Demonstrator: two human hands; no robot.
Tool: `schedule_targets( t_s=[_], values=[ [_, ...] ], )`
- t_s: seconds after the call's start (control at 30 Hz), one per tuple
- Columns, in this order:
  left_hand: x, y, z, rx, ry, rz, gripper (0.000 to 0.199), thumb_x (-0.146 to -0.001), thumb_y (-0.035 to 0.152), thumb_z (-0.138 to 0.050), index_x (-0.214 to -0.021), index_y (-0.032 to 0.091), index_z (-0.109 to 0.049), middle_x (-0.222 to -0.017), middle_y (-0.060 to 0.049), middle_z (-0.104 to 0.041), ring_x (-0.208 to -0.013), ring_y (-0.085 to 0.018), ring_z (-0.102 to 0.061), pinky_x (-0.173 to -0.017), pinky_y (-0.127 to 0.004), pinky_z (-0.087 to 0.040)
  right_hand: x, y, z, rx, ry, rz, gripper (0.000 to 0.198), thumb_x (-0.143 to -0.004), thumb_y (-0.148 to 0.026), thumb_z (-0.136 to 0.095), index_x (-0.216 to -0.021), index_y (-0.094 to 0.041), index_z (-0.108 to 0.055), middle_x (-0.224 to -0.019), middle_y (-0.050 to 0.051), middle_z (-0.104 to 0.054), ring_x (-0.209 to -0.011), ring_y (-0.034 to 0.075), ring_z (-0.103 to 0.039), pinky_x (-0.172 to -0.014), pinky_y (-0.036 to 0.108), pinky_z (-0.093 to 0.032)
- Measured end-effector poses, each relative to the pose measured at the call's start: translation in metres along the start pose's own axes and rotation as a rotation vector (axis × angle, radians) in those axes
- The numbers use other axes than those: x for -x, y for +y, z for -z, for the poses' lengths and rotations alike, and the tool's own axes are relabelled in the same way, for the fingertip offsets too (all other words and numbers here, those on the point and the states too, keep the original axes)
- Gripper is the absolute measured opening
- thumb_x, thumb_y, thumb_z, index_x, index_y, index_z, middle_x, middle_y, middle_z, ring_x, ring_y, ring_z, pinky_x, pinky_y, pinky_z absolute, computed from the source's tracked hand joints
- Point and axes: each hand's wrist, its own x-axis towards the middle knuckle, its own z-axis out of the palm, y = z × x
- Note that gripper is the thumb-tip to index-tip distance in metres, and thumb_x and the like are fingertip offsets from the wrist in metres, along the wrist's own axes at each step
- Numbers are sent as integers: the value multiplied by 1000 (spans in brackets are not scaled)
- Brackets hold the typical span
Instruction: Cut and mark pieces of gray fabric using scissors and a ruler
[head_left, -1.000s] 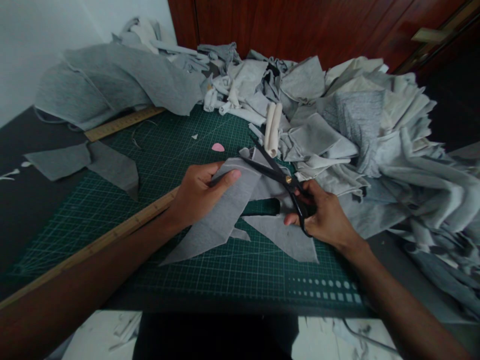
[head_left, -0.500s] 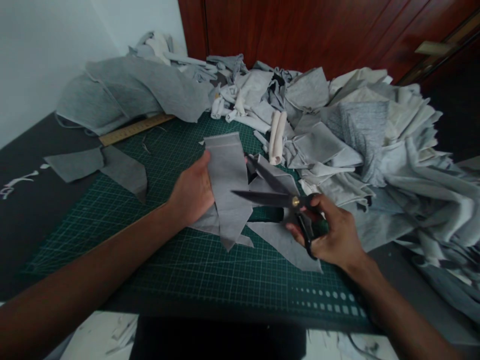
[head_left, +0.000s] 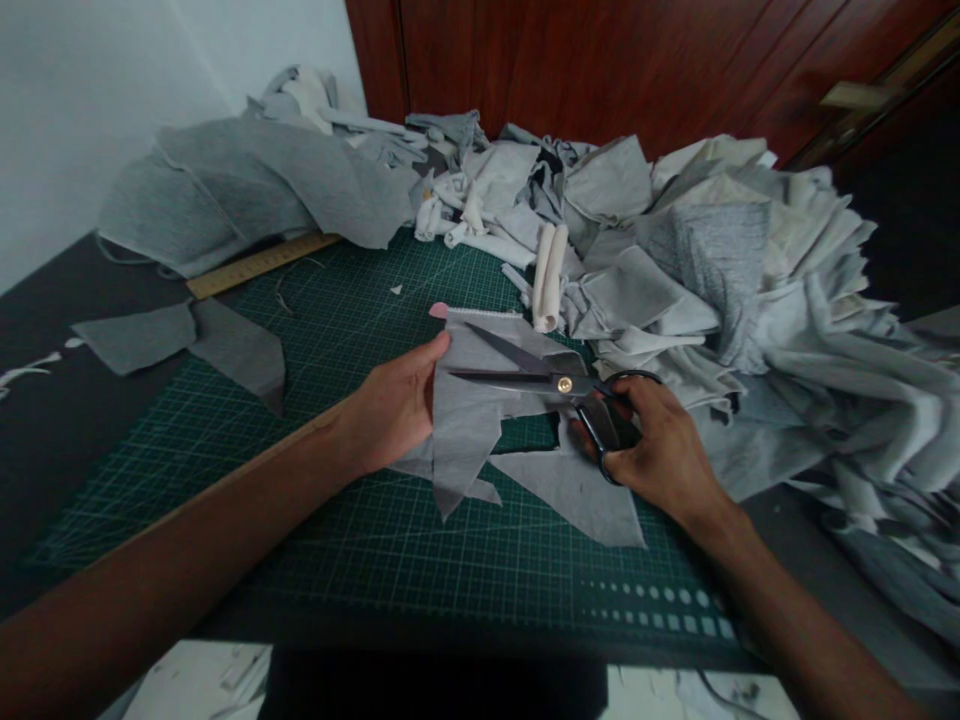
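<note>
My left hand (head_left: 397, 410) pinches the left edge of a grey fabric piece (head_left: 469, 430), which has a stitched upper edge and a pointed lower end. A small pink spot (head_left: 438, 311) shows at its upper left corner; I cannot make out what it is. Wrapped round the black handles, my right hand (head_left: 667, 445) holds a pair of scissors (head_left: 565, 385). Their blades are parted, point left and lie over the fabric, close to my left fingers. Under and beside this piece, another grey fabric piece (head_left: 577, 490) lies on the green cutting mat (head_left: 360, 560).
Two grey scraps (head_left: 240, 345) lie at the left, near a wooden ruler (head_left: 262, 265) and a large grey cloth (head_left: 247, 190). Rolled cream fabric (head_left: 550, 275) lies behind the scissors. Heaped grey and white fabric (head_left: 750, 260) covers the back and right. A wooden door (head_left: 562, 70) stands behind.
The scissors have shifted left over the fabric, and their blades have come closer together. The fabric's upper edge has dropped towards the mat, and the pink spot has come into view.
</note>
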Motion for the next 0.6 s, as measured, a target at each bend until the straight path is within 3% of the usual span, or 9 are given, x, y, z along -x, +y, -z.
schedule_targets(
  t_s=[0.13,0.37,0.5,0.6],
  values=[
    [4,5,-4,222,-120,166,46,-103,51,-38,-113,24,-74,-91,-8,-79,-87,-25,-77,-79,-41,-60,0,0,0,2,11,0,36,-81,-36,-74,-109,-21,-58,-96,10,-68,-87,31,-66,-76,41,-53],
    [2,0,-2,264,-205,139,45,-97,59,-52,-111,23,-75,-99,-11,-79,-98,-30,-75,-80,-42,-59,-3,2,3,14,49,-59,34,-82,-38,-74,-107,-20,-60,-92,9,-68,-83,29,-65,-72,39,-50],
    [2,0,-1,273,-165,142,44,-96,61,-56,-107,22,-75,-96,-10,-79,-92,-30,-75,-75,-41,-60,-4,1,4,15,50,-82,32,-82,-37,-73,-105,-20,-60,-91,9,-68,-84,30,-65,-71,39,-50],
    [1,3,-3,308,-110,137,40,-97,54,-55,-109,22,-75,-96,-10,-79,-101,-30,-75,-82,-42,-61,-5,0,5,23,65,-87,31,-83,-38,-72,-106,-20,-60,-91,9,-69,-83,30,-66,-72,39,-51]
  ],
)
